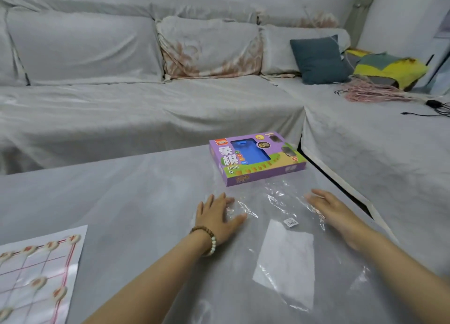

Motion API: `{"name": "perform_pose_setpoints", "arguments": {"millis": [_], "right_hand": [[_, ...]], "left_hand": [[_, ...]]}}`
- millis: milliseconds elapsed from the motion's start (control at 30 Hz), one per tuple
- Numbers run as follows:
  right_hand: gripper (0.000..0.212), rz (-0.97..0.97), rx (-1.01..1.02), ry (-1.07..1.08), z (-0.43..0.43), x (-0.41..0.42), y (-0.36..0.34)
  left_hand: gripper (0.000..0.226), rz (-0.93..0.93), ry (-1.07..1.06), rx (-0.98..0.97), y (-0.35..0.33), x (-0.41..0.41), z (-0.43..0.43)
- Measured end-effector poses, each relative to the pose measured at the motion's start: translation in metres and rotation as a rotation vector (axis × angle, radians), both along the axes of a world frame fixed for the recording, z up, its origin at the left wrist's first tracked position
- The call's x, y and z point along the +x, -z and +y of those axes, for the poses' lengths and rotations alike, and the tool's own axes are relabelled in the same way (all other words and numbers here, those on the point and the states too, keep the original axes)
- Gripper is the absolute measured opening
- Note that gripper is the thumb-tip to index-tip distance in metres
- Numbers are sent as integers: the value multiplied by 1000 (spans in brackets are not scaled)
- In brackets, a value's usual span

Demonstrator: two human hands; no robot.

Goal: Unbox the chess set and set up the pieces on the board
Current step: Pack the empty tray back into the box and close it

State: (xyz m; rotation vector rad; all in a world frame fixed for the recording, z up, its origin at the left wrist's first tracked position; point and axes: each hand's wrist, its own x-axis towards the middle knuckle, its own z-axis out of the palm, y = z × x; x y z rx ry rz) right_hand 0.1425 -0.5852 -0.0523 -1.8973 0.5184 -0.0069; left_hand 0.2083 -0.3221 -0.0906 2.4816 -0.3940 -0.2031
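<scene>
Your left hand (219, 216), a bead bracelet (207, 241) at its wrist, lies flat with straight fingers (222, 199) on the left edge of a clear plastic bag (287, 253) spread on the bench (121, 189). Your right hand (333, 211) lies flat on the bag's right edge. The purple chess box (255, 158) sits just beyond the bag. A paper board (22, 270) with round pieces (39, 281) lies at near left.

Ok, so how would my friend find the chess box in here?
Find the grey cloth-covered table before the long grey sofa. Near its far right corner, just beyond the crinkly clear plastic bag, lies a flat purple cardboard box. Unlike the pale things around it, it has a blue window and big white characters.
</scene>
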Motion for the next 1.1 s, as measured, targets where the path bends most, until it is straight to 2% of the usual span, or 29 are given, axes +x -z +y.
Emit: {"name": "perform_pose_setpoints", "arguments": {"millis": [133, 233, 300, 400, 433, 467, 533, 600, 667, 700, 767, 867, 967, 1033, 1100], "right_hand": [[91, 75, -91, -107, 31, -59, -2], [92, 103, -174, -191, 56, -84, 2], [81, 95, -231, -185, 71, -93, 7], [33, 79, -392, -182, 95, -102, 7], [34, 73, -372, -186, 104, -105, 4], [38, 71, -291, -189, 111, -107, 1], [34, 49, 24, -163, 129, -112, -13], [38, 21, 327, -168, 145, -117, -28], [36, -29, 508, -196, 162, -123, -43], [34, -45, 570, -217, 171, -124, -47], [33, -60, 625, -217, 188, -126, -53], [34, -85, 583, -106, 207, -126, -60], [33, -156, 579, -72, 221, -127, -64], [28, -285, 511, -62, 236, -134, -66], [33, -485, 395, -51, 257, -150, -66]], "left_hand": [[58, -102, 3, 9, 2, -50, 20], [61, -142, -46, 107, 4, -73, 49], [58, -147, -107, 124, 1, -86, 66], [55, -143, -246, 76, -12, -111, 81], [60, -158, -233, 82, -15, -120, 84], [64, -170, -189, 84, -18, -129, 85], [66, -136, -80, 15, -23, -147, 84], [82, 77, -48, -230, -36, -164, 82], [83, 307, -71, -578, -48, -175, 76], [85, 369, -84, -705, -55, -179, 72], [92, 398, -80, -811, -61, -185, 68], [59, 293, -128, -781, -73, -192, 70], [30, 90, -298, -742, -76, -188, 88], [27, -28, -441, -797, -81, -183, 105], [28, -149, -529, -852, -88, -179, 121]]}}
